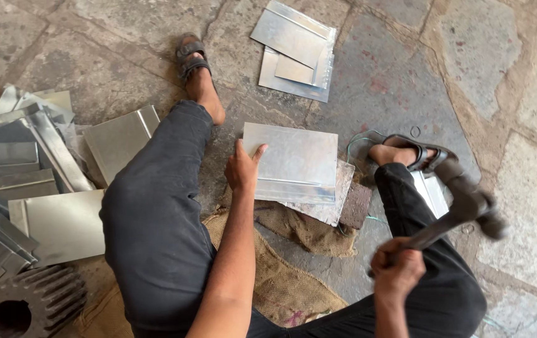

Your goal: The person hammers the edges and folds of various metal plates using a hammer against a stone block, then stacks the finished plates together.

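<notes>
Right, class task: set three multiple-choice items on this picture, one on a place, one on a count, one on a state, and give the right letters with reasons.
1. Where does the left hand rest?
A. on the left edge of the metal sheet
B. on the gear wheel
C. on the sacking

2. How many sandalled feet show?
A. one
B. two
C. three

3. What state is the hammer in?
A. lying on the floor
B. raised in the right hand, blurred
C. resting on the sheet

Answers: 1 A, the fingers press the sheet's left edge. 2 B, one sandal lies beyond the left knee and one sandal right of the sheet. 3 B, the right hand grips the handle and the head is up in the air and smeared.
</notes>
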